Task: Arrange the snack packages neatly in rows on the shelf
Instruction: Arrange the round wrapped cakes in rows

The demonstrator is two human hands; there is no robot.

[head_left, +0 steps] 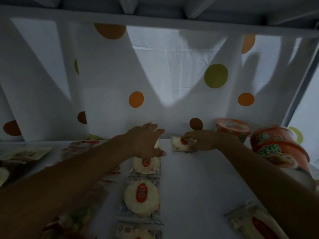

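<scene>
1. right hand (198,141): fingers curled, pinching a round cracker pack (177,144) at the back of the shelf (198,178), just by the dotted cloth (172,75). pack lies flat; label mostly hidden by fingers, can't tell which way it points.
2. left hand (146,141): fingers spread and straight over the back pack (156,143) of the row, gripping nothing.
3. row of cracker packs (141,197) runs front to back, just left of the held one; red labels' long axis lies along the row.
4. long pack (255,225) front right, axis diagonal.
5. orange cups (233,129) back right, nearer ones tipped over.
</scene>
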